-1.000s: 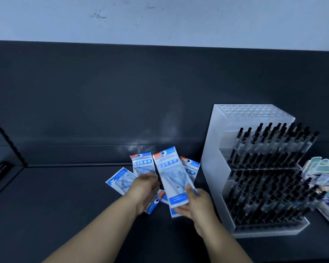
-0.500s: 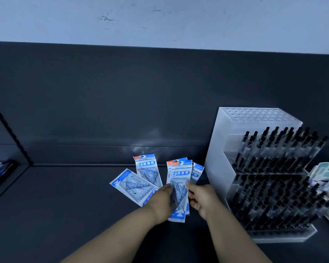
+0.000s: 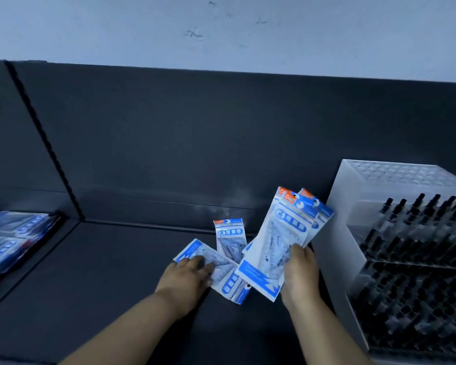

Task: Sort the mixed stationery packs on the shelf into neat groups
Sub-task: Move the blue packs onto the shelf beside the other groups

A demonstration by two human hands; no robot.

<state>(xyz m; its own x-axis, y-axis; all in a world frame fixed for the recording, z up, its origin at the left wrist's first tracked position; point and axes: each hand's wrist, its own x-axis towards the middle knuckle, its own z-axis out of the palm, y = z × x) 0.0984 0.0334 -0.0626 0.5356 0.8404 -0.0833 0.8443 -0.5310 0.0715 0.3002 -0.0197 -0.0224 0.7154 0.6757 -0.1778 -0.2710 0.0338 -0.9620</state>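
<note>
The right hand point(image 3: 299, 275) grips a fan of blue-white plastic ruler packs point(image 3: 279, 241); the left hand point(image 3: 187, 277) presses straight fingers on a lying pack point(image 3: 231, 284) beside it.

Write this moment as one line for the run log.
right hand: grips held packs, raised | left hand: touches flat pack | third pack: lying on shelf, untouched | sorting: not done

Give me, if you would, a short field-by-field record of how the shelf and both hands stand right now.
right hand: grip on a fan of held packs, raised above the shelf
left hand: fingers rest on the tilted pack, which lies on the shelf
loose pack: lies flat behind the tilted pack, header toward the back wall
pen rack: stands right of the hands
left bay: blurred blue stack
</note>
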